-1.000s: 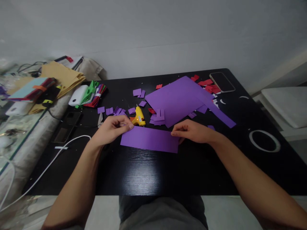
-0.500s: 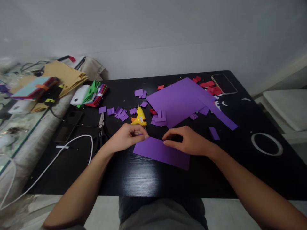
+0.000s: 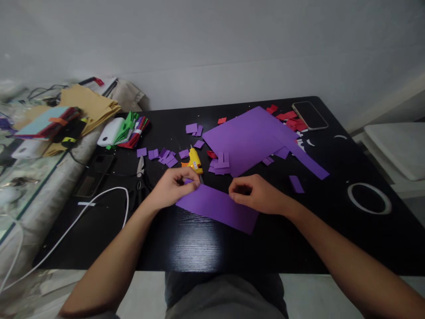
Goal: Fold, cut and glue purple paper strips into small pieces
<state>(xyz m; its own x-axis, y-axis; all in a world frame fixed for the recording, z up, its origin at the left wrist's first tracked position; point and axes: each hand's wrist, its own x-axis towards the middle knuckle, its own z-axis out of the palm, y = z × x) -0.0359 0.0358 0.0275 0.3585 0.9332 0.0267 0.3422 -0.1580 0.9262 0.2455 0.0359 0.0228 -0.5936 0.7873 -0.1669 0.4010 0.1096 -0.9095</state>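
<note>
A rectangular piece of purple craft paper (image 3: 217, 207) lies slanted before me near the table's front. My left hand (image 3: 175, 187) pinches its upper left edge between thumb and fingers. At the upper edge, farther right, my right hand (image 3: 255, 194) has its thumb and fingertips closed on the paper; the exact contact is partly hidden by the fingers. Just beyond my left hand is a yellow glue gun (image 3: 195, 161), its nozzle pointing away. A small stack of purple paper pieces (image 3: 219, 165) rests beside a large purple sheet (image 3: 247, 137).
Black scissors (image 3: 141, 181) and a white cable (image 3: 109, 190) lie at left. Small purple rectangles (image 3: 168, 157) are scattered behind. Red scraps (image 3: 290, 119) and a phone (image 3: 310, 116) sit at far right, a white ring (image 3: 369, 199) nearer. Paper bundles (image 3: 133, 130) lie at back left.
The purple piece has shifted left and turned slightly, along with my left hand. My right hand's fingertips have closed together, and that hand has moved slightly right.
</note>
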